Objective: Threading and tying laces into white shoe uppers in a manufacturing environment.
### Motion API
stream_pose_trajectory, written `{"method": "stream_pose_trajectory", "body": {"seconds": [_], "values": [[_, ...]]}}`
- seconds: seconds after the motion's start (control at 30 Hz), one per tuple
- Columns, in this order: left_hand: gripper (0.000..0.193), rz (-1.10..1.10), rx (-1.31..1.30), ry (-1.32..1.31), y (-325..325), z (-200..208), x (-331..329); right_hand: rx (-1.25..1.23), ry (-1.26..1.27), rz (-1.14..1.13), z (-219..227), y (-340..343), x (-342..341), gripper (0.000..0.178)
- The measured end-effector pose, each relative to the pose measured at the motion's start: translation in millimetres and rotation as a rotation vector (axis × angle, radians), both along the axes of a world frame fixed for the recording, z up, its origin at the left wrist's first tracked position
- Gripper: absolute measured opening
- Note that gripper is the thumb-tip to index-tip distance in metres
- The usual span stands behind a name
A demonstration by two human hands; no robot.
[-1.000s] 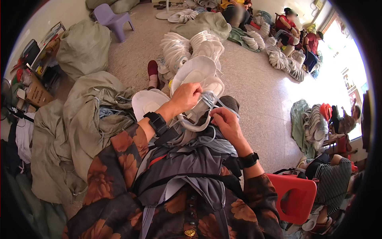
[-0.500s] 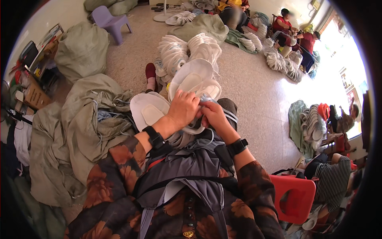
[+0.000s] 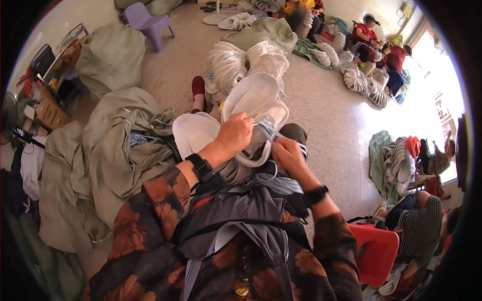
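Observation:
White shoe pieces with padded soles rest on my lap. One white shoe piece [image 3: 191,138] lies left of my hands, and another white shoe piece [image 3: 256,93] stands up just beyond them. My left hand [image 3: 233,135] is closed in a pinch at the near shoe's edge; what its fingertips hold is too small to make out. Grey-blue strips [image 3: 268,129] fan out between the two hands. Lower and to the right, my right hand [image 3: 291,156] has its fingers curled round the near end of these strips. More loose grey strips hang over my lap below.
Stacks of white shoe pieces [image 3: 226,65] stand beyond my knees. Big grey-green cloth sacks [image 3: 120,145] lie at my left. A purple chair [image 3: 145,22] stands at the far left, a red stool [image 3: 376,251] at the near right. Several people sit working along the right.
My right hand has drawn away from the left, toward the lower right, and the grey-blue strips now show spread between the hands. The whole view has shifted slightly.

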State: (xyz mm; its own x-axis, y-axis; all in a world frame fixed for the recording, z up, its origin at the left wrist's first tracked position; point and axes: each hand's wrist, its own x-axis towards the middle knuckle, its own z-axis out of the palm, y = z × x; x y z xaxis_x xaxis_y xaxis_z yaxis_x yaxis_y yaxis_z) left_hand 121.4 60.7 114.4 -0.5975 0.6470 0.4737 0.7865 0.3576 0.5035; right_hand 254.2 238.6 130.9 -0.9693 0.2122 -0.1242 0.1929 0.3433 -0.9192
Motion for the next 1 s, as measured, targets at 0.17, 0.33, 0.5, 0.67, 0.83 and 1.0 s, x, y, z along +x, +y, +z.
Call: {"method": "stream_pose_trajectory", "body": {"seconds": [0.17,0.33,0.5,0.67,0.83,1.0], "values": [[0.014,-0.005,0.012,-0.001,-2,4,-1,0.432,-0.343,-0.317,-78,140,150,0.029],[0.015,-0.033,-0.023,-0.004,7,0,-6,0.685,-0.773,-0.57,-170,226,358,0.033],[0.019,0.01,-0.076,0.0,5,16,3,0.691,-0.543,-0.505,-164,180,303,0.027],[0.017,-0.049,-0.052,0.017,14,19,-1,0.689,0.168,-0.428,-86,113,157,0.012],[0.012,-0.072,-0.086,0.093,20,15,-3,0.638,0.475,-0.177,-23,41,51,0.012],[0.021,-0.113,-0.124,0.224,14,14,-2,0.681,0.393,0.091,-27,7,14,0.011]]}}
